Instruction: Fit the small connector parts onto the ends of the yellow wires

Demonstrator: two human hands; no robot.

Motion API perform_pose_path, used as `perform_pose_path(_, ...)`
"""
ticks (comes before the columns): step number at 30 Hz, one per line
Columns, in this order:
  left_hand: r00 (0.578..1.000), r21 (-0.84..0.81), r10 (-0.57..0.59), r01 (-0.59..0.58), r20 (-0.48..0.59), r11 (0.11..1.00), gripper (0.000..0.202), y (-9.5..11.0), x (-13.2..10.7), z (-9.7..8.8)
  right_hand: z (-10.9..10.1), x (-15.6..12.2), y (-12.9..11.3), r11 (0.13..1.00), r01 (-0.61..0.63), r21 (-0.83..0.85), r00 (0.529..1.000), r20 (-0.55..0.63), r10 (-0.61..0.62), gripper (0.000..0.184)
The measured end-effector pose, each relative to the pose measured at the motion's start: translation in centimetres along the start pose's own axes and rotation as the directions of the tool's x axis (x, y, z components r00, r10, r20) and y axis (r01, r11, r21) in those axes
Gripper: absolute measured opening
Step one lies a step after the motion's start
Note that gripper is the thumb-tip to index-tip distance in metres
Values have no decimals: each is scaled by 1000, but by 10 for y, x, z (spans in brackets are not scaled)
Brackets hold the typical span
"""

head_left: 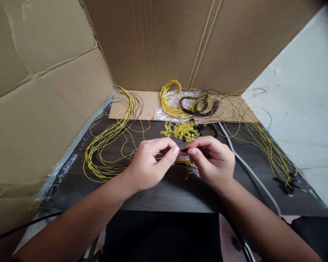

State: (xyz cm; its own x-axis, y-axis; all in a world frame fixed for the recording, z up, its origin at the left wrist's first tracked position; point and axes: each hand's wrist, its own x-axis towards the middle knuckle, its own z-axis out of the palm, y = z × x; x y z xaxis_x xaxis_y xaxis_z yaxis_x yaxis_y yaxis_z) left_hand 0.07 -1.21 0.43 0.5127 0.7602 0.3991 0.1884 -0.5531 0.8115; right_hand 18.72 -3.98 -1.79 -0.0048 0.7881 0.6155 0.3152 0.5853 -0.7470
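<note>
Head view: right at centre frame, a small black piece (pixel 183 150) is pinched between thumb and fingers by the left hand (pixel 154 163) and the right hand (pixel 214 160); just above, yellow pieces (pixel 186 130) are heaped on the dark desk (pixel 158 198), with yellow wires (pixel 93 160) looped centre-left.

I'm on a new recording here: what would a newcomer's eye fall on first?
Most likely the left hand and right hand, meeting mid-picture with a small black piece pinched between them. Next, the bright pile of little yellow pieces just beyond them. Then the yellow wires, looped in a big bundle at left and trailing in another at right.
</note>
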Motion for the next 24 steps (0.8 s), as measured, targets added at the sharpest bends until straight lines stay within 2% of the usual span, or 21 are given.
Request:
perform_pose_path(3, 998, -121, -58, 62, 41, 991, 20, -2, -1, 1, -1, 1, 0, 998, -47, 30, 999, 7, 46, 8)
perform_pose_path(5, 996, -150, -80, 83, 28, 985, 19, -3, -2, 1, -3, 1, 0, 994, -67, 86, 997, 37, 64, 10)
perform_pose_path(9, 997, -142, -76, 70, -34, 987, 17, -4, -3, 2, -6, 1, 2, 985, -54, 166, 993, 113, 35, 22)
perform_pose_path(12, 996, -163, -66, 55, -61, 985, 16, -4, -3, 1, -5, 0, 1, 980, -60, 187, 992, 117, 38, 39)
perform_pose_path(14, 996, -168, -58, 46, -69, 985, 16, -3, -3, 1, -4, 0, 0, 983, -65, 173, 993, 105, 48, 42)
perform_pose_path(20, 996, -130, -35, 25, -76, 991, 17, -2, -3, -1, -3, 2, -3, 997, -53, 52, 996, 71, 50, 18)
perform_pose_path(24, 997, -67, 2, -8, -83, 998, 17, -2, -2, -1, -4, 3, -3, 999, -2, 46, 998, 61, -1, 18)
